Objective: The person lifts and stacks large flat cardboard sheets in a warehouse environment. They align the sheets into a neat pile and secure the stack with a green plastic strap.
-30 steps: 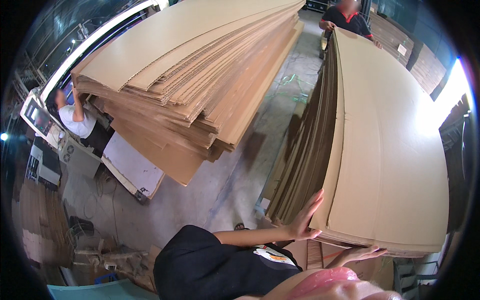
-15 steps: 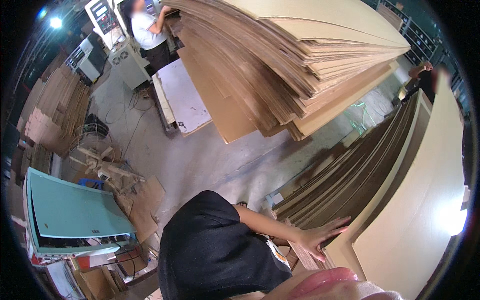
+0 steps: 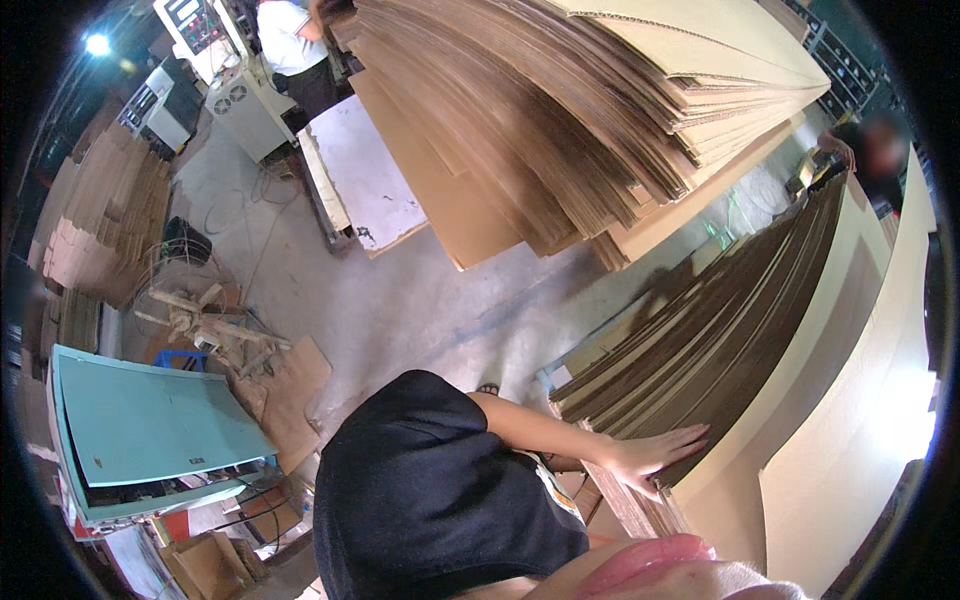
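My left hand (image 3: 660, 455) reaches across from the black sleeve and lies on the edge of a stack of brown cardboard sheets (image 3: 700, 350). Its fingers are stretched out flat and grip nothing. To the right of that hand, one pale cardboard sheet (image 3: 745, 500) lies over the stack. Beyond it, another large pale sheet (image 3: 850, 430) stands tilted away, with a gap between the two. My right hand is out of view, so whether it touches the tilted sheet cannot be seen.
A co-worker (image 3: 880, 165) stands at the stack's far end. Ahead rises a taller cardboard pile (image 3: 520, 130), with another person (image 3: 292, 50) near a machine (image 3: 245, 110). At left are a teal-topped unit (image 3: 160, 420), a wooden-and-wire reel (image 3: 195, 315) and more cardboard (image 3: 110, 220).
The outer pale sheet has moved right, away from the stack, baring more of the sheet beneath. My left hand has shifted slightly right and up. The far co-worker shows more.
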`<state>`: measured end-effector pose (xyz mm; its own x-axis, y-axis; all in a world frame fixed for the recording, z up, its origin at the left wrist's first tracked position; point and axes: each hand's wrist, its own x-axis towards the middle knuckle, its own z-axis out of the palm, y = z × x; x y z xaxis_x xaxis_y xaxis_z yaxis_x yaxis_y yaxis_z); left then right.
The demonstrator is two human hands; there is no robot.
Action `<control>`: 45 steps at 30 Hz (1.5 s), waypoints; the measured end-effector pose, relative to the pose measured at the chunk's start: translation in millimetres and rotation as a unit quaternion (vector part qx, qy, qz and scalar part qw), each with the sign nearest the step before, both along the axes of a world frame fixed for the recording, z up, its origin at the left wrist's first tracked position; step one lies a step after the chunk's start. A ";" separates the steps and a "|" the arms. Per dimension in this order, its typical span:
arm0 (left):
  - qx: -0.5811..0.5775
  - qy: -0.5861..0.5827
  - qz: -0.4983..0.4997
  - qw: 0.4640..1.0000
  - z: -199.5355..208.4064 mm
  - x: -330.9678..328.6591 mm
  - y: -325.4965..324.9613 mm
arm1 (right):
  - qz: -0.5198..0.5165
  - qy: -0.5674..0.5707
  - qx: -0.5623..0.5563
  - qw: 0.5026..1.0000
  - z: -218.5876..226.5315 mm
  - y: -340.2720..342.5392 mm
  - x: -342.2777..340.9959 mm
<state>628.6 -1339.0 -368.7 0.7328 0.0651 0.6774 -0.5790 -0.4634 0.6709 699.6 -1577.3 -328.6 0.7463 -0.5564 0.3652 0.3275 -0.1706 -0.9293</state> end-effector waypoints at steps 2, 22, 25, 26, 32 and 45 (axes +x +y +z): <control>0.006 0.014 -0.016 1.000 1.5 -1.0 0.9 | -0.028 0.005 0.009 1.000 -2.0 -14.7 -9.0; -0.035 0.132 -0.045 0.990 7.4 -3.0 1.6 | 0.068 0.082 0.201 0.974 44.9 3.4 -14.2; -0.024 0.121 -0.039 0.992 -1.3 1.8 -1.5 | 0.039 0.059 0.228 0.971 45.8 4.8 -12.0; -0.033 0.116 -0.038 0.992 -5.6 2.3 -2.6 | 0.033 0.068 0.229 0.970 43.0 2.5 -10.9; -0.129 0.162 -0.124 0.970 -28.7 -0.8 28.1 | 0.035 0.125 0.186 0.974 30.1 -15.6 -13.8; -0.526 0.193 -0.151 0.815 51.0 35.8 113.7 | 0.064 0.104 0.221 0.968 24.4 -26.2 -12.1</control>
